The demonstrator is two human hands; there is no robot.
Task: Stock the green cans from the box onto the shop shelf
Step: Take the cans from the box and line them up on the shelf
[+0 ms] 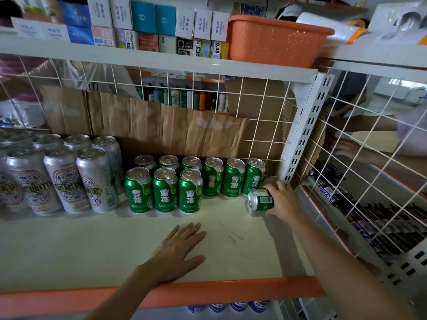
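Several green cans (189, 188) stand upright in two rows at the back of the white shelf (115, 245). My right hand (283, 202) grips one more green can (260, 200), tilted on its side with its base toward the left, just in front of the rightmost standing can (254, 174). My left hand (179, 248) rests flat on the shelf surface with fingers spread, holding nothing. The box is not in view.
Tall silver cans (67, 176) fill the shelf's left side. Brown cardboard (161, 125) lines the wire back. The shelf's orange front edge (208, 294) runs below my arms. An orange basket (275, 40) sits on the shelf above. A wire side panel (360, 158) closes the right.
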